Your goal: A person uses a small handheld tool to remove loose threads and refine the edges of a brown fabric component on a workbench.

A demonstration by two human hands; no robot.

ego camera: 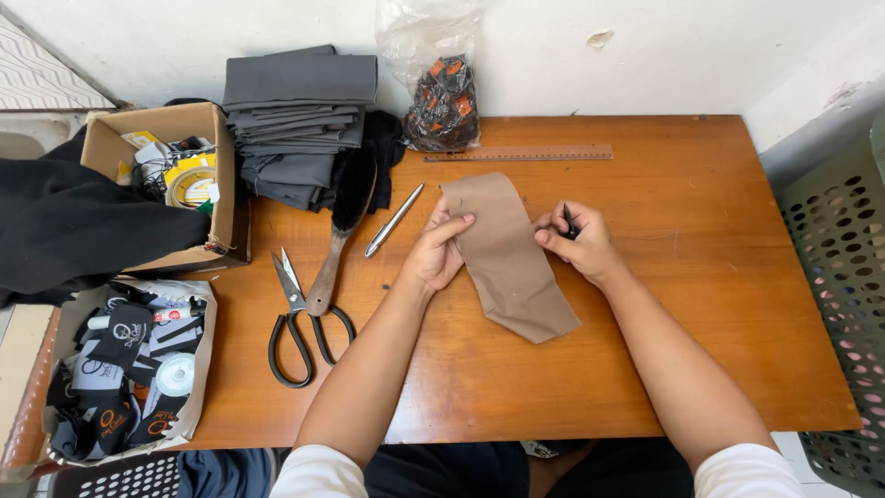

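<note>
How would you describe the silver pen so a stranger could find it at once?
Start at the wooden table. Left of the brown cloth and right of the brush lies the pen, slanted. It alone is slim, shiny and metallic.

A small sewing workshop: folded grey cloth point(297, 120) is stacked at the upper left of the wooden surface point(701, 277), with big black-handled scissors point(300, 323), a long ruler point(518, 153) and boxes of labels point(129, 369) at the left.
</note>
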